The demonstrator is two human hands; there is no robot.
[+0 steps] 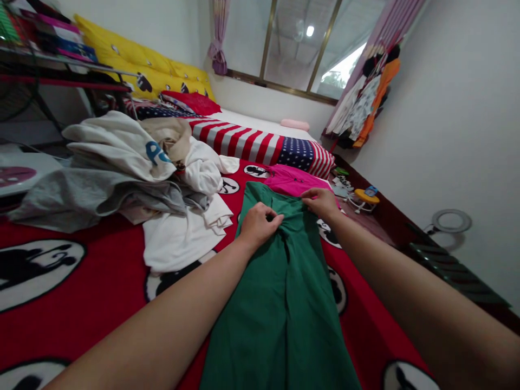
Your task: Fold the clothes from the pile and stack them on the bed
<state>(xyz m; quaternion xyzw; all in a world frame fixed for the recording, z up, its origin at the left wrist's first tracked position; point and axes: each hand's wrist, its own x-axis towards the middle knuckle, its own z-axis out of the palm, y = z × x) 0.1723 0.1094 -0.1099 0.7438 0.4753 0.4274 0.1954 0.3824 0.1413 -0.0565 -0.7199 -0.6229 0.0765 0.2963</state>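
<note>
Green trousers point(260, 303) lie spread lengthwise on a red patterned blanket point(109, 276), waistband at the far end. My left hand point(261, 223) pinches the green cloth near the middle, just below the waistband, and the fabric gathers in creases there. At the right corner of the waistband, my right hand point(319, 202) grips the edge between thumb and fingers. A bright pink garment point(290, 180) lies flat just beyond the waistband, partly covered by the trousers and my right hand.
Left of the trousers rises a heap of white, beige and grey clothes point(122, 157). Behind is a bed with a stars-and-stripes cover point(252, 143). Clothes point(365, 103) hang by the window. A yellow stool point(366, 196) and a ring light point(452, 221) stand at the right.
</note>
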